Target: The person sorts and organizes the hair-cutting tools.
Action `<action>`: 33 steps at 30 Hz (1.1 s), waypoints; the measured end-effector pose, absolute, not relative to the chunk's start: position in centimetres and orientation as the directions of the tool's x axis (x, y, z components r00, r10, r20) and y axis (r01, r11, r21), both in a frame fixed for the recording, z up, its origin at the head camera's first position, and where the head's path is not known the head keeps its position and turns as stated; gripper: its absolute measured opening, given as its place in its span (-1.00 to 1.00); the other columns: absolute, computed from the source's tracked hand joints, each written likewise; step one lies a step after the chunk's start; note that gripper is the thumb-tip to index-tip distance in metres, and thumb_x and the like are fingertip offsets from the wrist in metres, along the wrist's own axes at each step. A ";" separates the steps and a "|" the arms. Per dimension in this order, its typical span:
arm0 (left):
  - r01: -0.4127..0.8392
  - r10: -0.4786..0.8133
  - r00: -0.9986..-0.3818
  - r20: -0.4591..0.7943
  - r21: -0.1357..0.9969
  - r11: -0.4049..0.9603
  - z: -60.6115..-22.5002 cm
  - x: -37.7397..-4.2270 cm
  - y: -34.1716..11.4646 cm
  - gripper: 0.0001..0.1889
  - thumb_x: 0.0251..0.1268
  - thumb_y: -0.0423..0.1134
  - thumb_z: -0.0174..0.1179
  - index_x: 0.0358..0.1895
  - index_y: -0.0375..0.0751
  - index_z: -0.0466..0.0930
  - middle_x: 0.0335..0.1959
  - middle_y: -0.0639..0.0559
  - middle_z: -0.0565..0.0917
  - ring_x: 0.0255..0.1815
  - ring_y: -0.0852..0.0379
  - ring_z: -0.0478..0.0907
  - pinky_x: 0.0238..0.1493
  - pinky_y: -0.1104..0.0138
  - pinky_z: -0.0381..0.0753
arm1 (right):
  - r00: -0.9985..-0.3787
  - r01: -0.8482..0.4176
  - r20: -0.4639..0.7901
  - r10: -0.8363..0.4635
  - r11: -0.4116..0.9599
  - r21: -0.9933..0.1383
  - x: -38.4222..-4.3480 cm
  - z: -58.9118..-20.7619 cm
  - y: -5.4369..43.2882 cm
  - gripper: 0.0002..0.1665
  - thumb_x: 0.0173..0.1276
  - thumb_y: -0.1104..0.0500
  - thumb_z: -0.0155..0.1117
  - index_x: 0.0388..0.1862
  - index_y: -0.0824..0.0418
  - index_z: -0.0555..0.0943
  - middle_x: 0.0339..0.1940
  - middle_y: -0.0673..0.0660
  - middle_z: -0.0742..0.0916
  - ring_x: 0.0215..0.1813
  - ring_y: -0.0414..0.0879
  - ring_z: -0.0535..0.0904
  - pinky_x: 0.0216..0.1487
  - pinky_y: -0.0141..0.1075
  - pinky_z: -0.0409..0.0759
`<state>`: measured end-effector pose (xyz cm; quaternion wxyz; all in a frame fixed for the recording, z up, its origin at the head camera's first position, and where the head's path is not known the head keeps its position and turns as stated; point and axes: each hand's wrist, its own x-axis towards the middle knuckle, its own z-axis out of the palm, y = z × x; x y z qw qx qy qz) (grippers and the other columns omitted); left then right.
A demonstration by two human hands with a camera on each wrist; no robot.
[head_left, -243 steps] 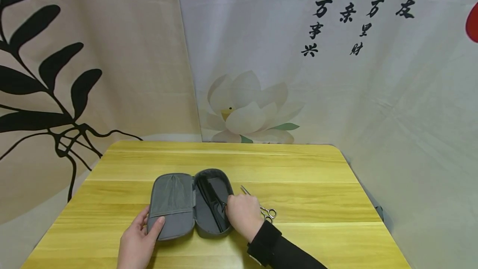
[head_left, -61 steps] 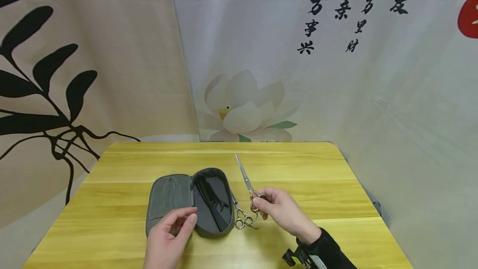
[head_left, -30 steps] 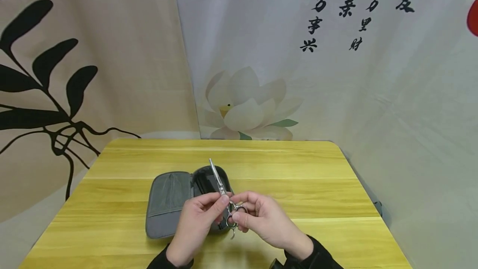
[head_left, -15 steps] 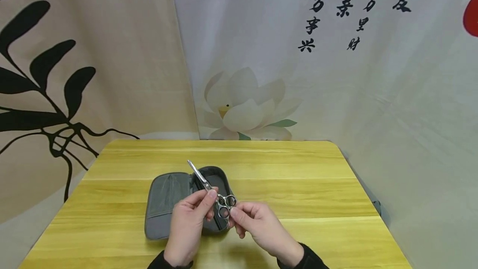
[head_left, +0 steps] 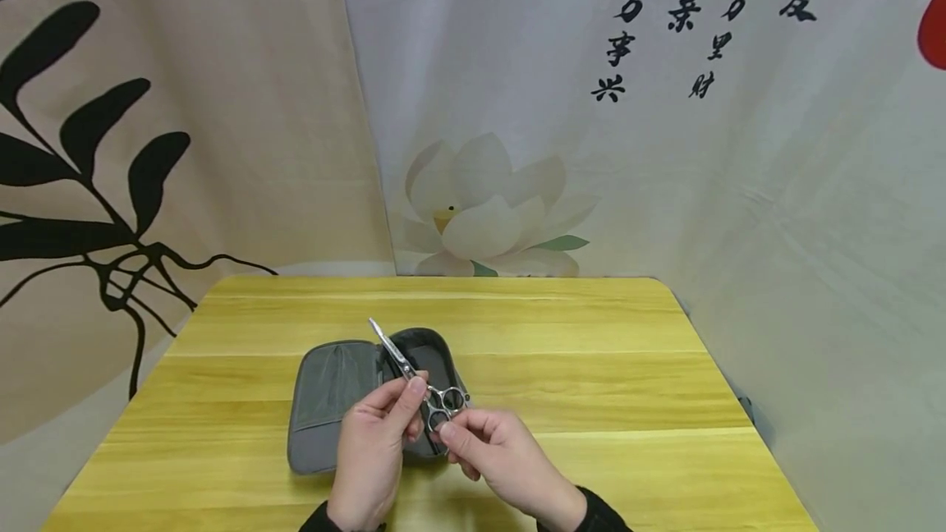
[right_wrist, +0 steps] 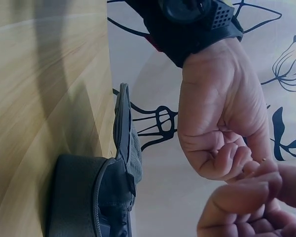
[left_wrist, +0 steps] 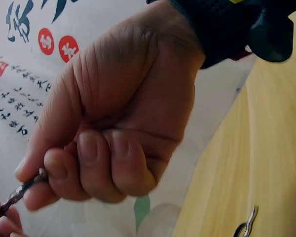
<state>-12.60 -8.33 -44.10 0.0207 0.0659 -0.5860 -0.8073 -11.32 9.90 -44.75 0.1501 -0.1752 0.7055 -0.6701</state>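
Observation:
A pair of silver hairdressing scissors [head_left: 395,355] is held up over the open case, blades pointing up and to the left. My left hand [head_left: 377,433] pinches them between thumb and index finger just below the pivot. With thumb and fingers my right hand [head_left: 498,454] grips the lower finger ring. The grey zip case [head_left: 325,401] lies unfolded underneath, pocketed lid to the left and deep half to the right, its inside partly hidden by my hands. At the lower edge of the left wrist view, a metal finger ring [left_wrist: 244,229] of a second pair shows on the table.
The wooden table [head_left: 591,351] stretches to both sides of the case and behind it. A cloth backdrop [head_left: 665,187] with a printed lotus, dark leaves and characters hangs beyond its far edge.
Two seconds ago only my right hand held the scissors, right of the case. Since then they came left over it, my left hand took hold near the pivot, and the blades tilted further left.

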 end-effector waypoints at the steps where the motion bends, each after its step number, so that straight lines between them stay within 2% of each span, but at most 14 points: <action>1: -0.043 -0.110 -0.991 -0.080 0.951 -0.305 -44.1 -12.6 -8.3 -0.88 0.50 -0.23 0.38 -0.10 -0.18 0.85 -0.10 0.18 0.86 -0.51 0.31 0.47 -0.39 0.46 0.56 | -0.894 -0.048 0.024 -0.447 0.042 -0.998 -11.3 -44.7 9.9 -0.62 0.68 0.08 0.22 -0.13 0.41 0.73 -0.46 -0.02 0.61 -0.50 -0.34 0.44 -0.41 -0.53 0.44; 3: -0.040 -0.104 -0.992 -0.071 0.961 -0.273 -44.0 -12.6 -8.4 -0.83 0.50 -0.19 0.39 -0.07 -0.22 0.84 -0.06 0.16 0.85 -0.52 0.29 0.48 -0.38 0.45 0.58 | -0.896 -0.046 0.023 -0.443 0.040 -0.998 -11.3 -44.6 10.0 -0.61 0.69 0.09 0.21 -0.11 0.43 0.73 -0.47 -0.03 0.60 -0.50 -0.34 0.44 -0.41 -0.53 0.43; 8: -0.021 -0.099 -0.995 -0.030 0.995 -0.097 -44.2 -12.3 -9.3 -0.70 0.52 -0.15 0.37 0.10 -0.30 0.79 -0.16 0.11 0.84 -0.48 0.24 0.57 -0.36 0.42 0.64 | -0.904 0.010 -0.013 -0.427 0.008 -1.000 -11.3 -44.5 10.5 -0.59 0.68 0.09 0.21 -0.06 0.49 0.70 -0.45 -0.09 0.61 -0.49 -0.33 0.42 -0.39 -0.51 0.43; 10: -0.007 -0.126 -0.992 -0.010 1.000 -0.020 -44.6 -12.2 -10.3 -0.69 0.53 -0.17 0.36 0.15 -0.28 0.77 -0.23 0.11 0.82 -0.45 0.23 0.60 -0.36 0.41 0.66 | -0.908 0.039 -0.036 -0.417 0.001 -0.999 -11.4 -44.5 10.8 -0.57 0.68 0.08 0.22 -0.04 0.51 0.69 -0.44 -0.11 0.60 -0.48 -0.33 0.42 -0.38 -0.51 0.43; 13: 0.005 -0.209 -0.978 0.028 0.994 0.110 -45.6 -12.1 -12.9 -0.69 0.53 -0.16 0.36 0.19 -0.23 0.75 -0.19 0.13 0.81 -0.33 0.29 0.63 -0.29 0.46 0.67 | -0.913 0.058 -0.050 -0.404 -0.007 -0.998 -11.4 -44.6 11.4 -0.53 0.68 0.10 0.22 -0.01 0.60 0.65 -0.42 -0.12 0.61 -0.46 -0.34 0.42 -0.37 -0.51 0.43; 16: -0.043 -0.323 -0.944 0.064 0.948 0.315 -46.7 -12.2 -16.1 -0.61 0.53 -0.08 0.36 0.27 -0.18 0.71 -0.03 0.04 0.73 -0.15 0.25 0.59 -0.21 0.58 0.55 | -0.917 0.067 -0.053 -0.394 -0.023 -0.997 -11.4 -44.6 12.0 -0.49 0.68 0.12 0.21 0.02 0.68 0.59 -0.41 -0.12 0.61 -0.45 -0.34 0.41 -0.37 -0.52 0.41; 17: -0.084 -0.352 -0.934 0.056 0.925 0.371 -47.1 -12.3 -17.3 -0.55 0.54 -0.03 0.35 0.33 -0.18 0.67 0.07 -0.02 0.71 -0.05 0.21 0.57 -0.18 0.61 0.50 | -0.918 0.071 -0.053 -0.392 -0.030 -0.997 -11.4 -44.7 12.2 -0.48 0.68 0.13 0.20 0.03 0.70 0.57 -0.41 -0.13 0.61 -0.45 -0.34 0.41 -0.37 -0.52 0.41; 19: -0.186 -0.390 -0.921 -0.001 0.880 0.438 -47.8 -12.5 -19.4 -0.37 0.54 0.09 0.32 0.48 -0.21 0.52 0.30 -0.19 0.60 0.13 0.01 0.54 -0.09 0.54 0.53 | -0.919 0.081 -0.058 -0.389 -0.043 -0.996 -11.4 -44.6 12.5 -0.47 0.68 0.13 0.21 0.04 0.72 0.54 -0.41 -0.14 0.61 -0.45 -0.34 0.40 -0.37 -0.51 0.41; 22: -0.304 -0.332 -0.928 -0.168 0.857 0.416 -48.9 -13.2 -22.2 -0.02 0.53 0.31 0.20 0.69 -0.34 0.11 0.59 -0.40 0.34 0.40 -0.32 0.43 0.08 0.34 0.67 | -0.920 0.100 -0.072 -0.386 -0.054 -0.993 -11.4 -44.7 12.9 -0.48 0.67 0.12 0.21 0.02 0.69 0.55 -0.43 -0.15 0.61 -0.47 -0.33 0.39 -0.37 -0.50 0.41; 24: -0.364 -0.256 -0.924 -0.284 0.860 0.358 -49.5 -13.7 -23.3 0.12 0.52 0.41 0.11 0.73 -0.39 -0.09 0.65 -0.49 0.22 0.55 -0.43 0.33 0.27 0.06 0.69 | -0.918 0.119 -0.085 -0.388 -0.065 -0.991 -11.5 -44.9 13.0 -0.53 0.67 0.11 0.22 -0.02 0.61 0.60 -0.44 -0.15 0.61 -0.48 -0.33 0.39 -0.38 -0.50 0.41; 26: -0.392 -0.180 -0.918 -0.354 0.879 0.270 -50.0 -14.2 -23.6 0.15 0.52 0.42 0.10 0.73 -0.44 -0.15 0.59 -0.51 0.32 0.45 -0.26 0.53 0.25 0.17 0.71 | -0.914 0.130 -0.090 -0.396 -0.076 -0.989 -11.4 -45.0 13.0 -0.52 0.67 0.12 0.22 -0.02 0.64 0.59 -0.44 -0.15 0.61 -0.48 -0.33 0.40 -0.38 -0.50 0.42; 28: -0.410 -0.129 -0.910 -0.393 0.899 0.155 -50.2 -14.4 -23.3 0.09 0.55 0.35 0.12 0.71 -0.46 -0.08 0.41 -0.41 0.57 0.26 0.01 0.69 0.18 0.28 0.71 | -0.909 0.133 -0.090 -0.408 -0.078 -0.988 -11.3 -45.1 12.8 -0.50 0.66 0.13 0.23 0.00 0.68 0.57 -0.44 -0.14 0.61 -0.47 -0.34 0.42 -0.38 -0.50 0.43; 31: -0.399 -0.095 -0.914 -0.395 0.917 0.016 -50.3 -14.6 -22.3 -0.05 0.60 0.22 0.19 0.65 -0.49 0.08 0.15 -0.01 0.76 -0.06 0.43 0.70 -0.03 0.45 0.72 | -0.902 0.135 -0.095 -0.422 -0.067 -0.989 -11.0 -45.3 12.7 -0.45 0.65 0.13 0.24 0.03 0.74 0.54 -0.43 -0.13 0.62 -0.45 -0.35 0.45 -0.38 -0.51 0.45; 33: -0.384 -0.090 -0.919 -0.385 0.923 -0.022 -50.4 -14.7 -21.7 -0.11 0.59 0.16 0.23 0.62 -0.48 0.16 0.05 0.17 0.79 -0.11 0.46 0.72 -0.01 0.44 0.74 | -0.899 0.142 -0.109 -0.424 -0.047 -0.989 -10.9 -45.5 12.7 -0.47 0.65 0.12 0.25 0.01 0.69 0.57 -0.44 -0.13 0.62 -0.45 -0.35 0.46 -0.38 -0.51 0.46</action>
